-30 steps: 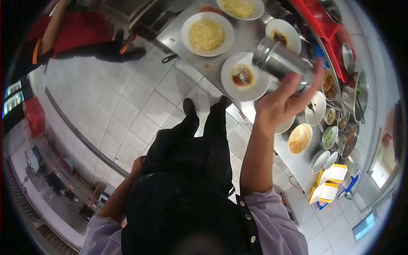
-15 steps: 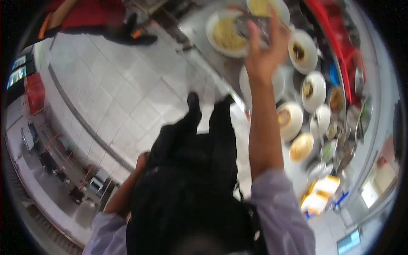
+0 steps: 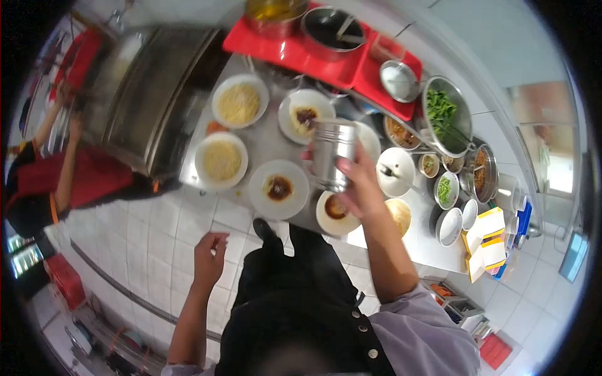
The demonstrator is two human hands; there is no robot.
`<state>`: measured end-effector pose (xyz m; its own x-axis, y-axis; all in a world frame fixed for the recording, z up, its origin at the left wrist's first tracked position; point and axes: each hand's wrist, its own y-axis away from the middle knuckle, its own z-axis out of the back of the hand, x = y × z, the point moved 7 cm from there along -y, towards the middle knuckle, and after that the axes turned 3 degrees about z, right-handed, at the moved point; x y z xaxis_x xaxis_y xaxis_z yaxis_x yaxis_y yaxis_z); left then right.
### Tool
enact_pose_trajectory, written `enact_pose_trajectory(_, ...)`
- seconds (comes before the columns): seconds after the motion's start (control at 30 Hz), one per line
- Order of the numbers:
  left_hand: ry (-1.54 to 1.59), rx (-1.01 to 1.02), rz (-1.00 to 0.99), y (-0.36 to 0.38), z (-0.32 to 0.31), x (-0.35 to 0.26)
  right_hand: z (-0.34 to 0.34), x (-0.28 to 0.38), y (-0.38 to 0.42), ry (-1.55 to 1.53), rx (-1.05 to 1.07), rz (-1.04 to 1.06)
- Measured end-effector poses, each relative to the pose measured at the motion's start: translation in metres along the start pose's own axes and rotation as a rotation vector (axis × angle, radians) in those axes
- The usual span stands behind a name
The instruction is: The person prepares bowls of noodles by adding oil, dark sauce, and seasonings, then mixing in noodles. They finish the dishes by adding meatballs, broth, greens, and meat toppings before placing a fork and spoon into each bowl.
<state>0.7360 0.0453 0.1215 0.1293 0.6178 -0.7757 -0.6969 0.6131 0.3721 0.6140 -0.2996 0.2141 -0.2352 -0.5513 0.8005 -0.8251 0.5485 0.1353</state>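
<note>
My right hand (image 3: 360, 182) is wrapped round a shiny metal canister (image 3: 333, 155), held above the steel counter among white bowls. Just left of the canister stands a bowl with dark sauce (image 3: 279, 187), and another sauce bowl (image 3: 337, 205) sits below it. A bowl (image 3: 306, 117) behind holds something pale with dark sauce. Two bowls of noodles (image 3: 239, 104) (image 3: 221, 161) stand further left. My left hand (image 3: 211, 254) hangs over the floor in front of the counter, fingers loosely curled and apart, with nothing visible in it.
Red trays (image 3: 288, 59) with pots line the back. A steel bowl of green vegetables (image 3: 444, 116) and small ingredient bowls stand at the right, near yellow-edged cartons (image 3: 486, 241). At the left, a person in a red apron (image 3: 94, 177) is beside steel equipment (image 3: 147, 94).
The view has turned toward the counter. My right hand still holds the metal canister, now upright over the bowls. My left hand has come forward from beside my body.
</note>
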Motion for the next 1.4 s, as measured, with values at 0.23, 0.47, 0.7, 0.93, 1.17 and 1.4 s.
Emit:
enact_pose_trajectory(0.23,-0.079,0.107,-0.824,-0.157,-0.072,-0.314,0.077,0.209,-0.054,1.056,-0.198,0.483)
enact_pose_trajectory(0.47,-0.567,0.033,-1.189,-0.294,-0.191,-0.455,0.142,0.246,-0.124,1.615,-0.25,0.348)
enact_pose_trajectory(0.7,-0.775,0.17,-1.076,-0.338,-0.231,-0.464,0.185,0.22,-0.151,1.753,-0.241,0.326)
enact_pose_trajectory(0.93,-0.631,0.132,-0.984,-0.339,-0.2,-0.475,0.132,0.24,-0.125,1.948,-0.355,0.516)
enact_pose_trajectory(1.17,-0.45,-0.02,-1.09,-0.276,-0.161,-0.473,0.08,0.23,-0.135,1.942,-0.143,0.374)
enact_pose_trajectory(1.4,-0.395,-0.101,-1.006,-0.187,-0.108,-0.436,0.023,0.215,-0.1,1.967,0.005,0.489)
